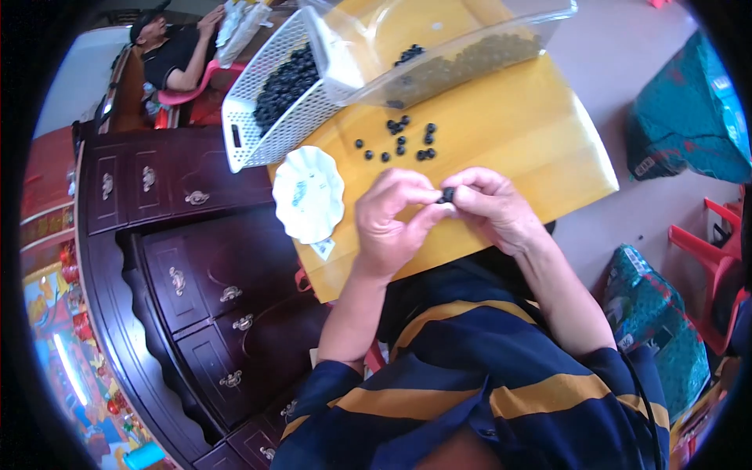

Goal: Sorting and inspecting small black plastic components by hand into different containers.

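Observation:
My left hand (389, 222) and my right hand (497, 210) meet over the near part of a yellow tabletop (517, 125). Between their fingertips is a small black round part (447, 194), pinched from both sides. Fingers cover much of it, so its exact kind cannot be made out. Just beyond the hands, several similar loose black pieces (401, 141) lie scattered on the wood. A white scalloped dish (309, 196) sits left of my left hand, with something small and pale in it.
A white perforated basket (239, 129) of black pieces stands at the far left, beside a clear plastic bin (470, 66) holding small pieces. Dark wooden drawers (211, 274) border the left. Teal bags (689, 110) and a red stool (709, 274) are right. Another person (176, 59) sits far left.

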`<state>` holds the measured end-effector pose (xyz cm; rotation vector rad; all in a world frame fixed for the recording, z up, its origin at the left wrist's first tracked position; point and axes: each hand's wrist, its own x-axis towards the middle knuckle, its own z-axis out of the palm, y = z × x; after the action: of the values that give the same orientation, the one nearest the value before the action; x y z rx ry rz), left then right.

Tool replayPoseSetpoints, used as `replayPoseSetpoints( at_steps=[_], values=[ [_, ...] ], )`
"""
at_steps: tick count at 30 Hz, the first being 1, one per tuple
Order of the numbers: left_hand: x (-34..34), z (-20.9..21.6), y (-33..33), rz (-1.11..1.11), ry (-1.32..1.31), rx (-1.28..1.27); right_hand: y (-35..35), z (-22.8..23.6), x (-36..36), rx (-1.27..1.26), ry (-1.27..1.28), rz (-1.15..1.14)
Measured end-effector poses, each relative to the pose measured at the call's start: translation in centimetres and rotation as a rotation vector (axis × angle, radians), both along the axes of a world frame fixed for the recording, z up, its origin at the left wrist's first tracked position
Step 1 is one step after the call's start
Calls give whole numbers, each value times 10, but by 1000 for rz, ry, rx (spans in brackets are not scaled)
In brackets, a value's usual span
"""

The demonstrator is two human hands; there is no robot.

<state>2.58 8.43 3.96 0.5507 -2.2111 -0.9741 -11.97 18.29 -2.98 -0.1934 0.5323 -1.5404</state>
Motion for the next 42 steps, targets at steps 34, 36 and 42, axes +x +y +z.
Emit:
replayPoseSetpoints(
  at_steps=[34, 36, 42],
  values=[
    [7, 8, -4, -126, -60, 720, -1, 10, 1, -60, 91, 40],
    [11, 6, -10, -171, -83, 648, -2, 6, 1, -101, 75, 65],
    [18, 0, -12, -196, -119, 678, -1, 15, 3, -74, 134, 51]
  ],
)
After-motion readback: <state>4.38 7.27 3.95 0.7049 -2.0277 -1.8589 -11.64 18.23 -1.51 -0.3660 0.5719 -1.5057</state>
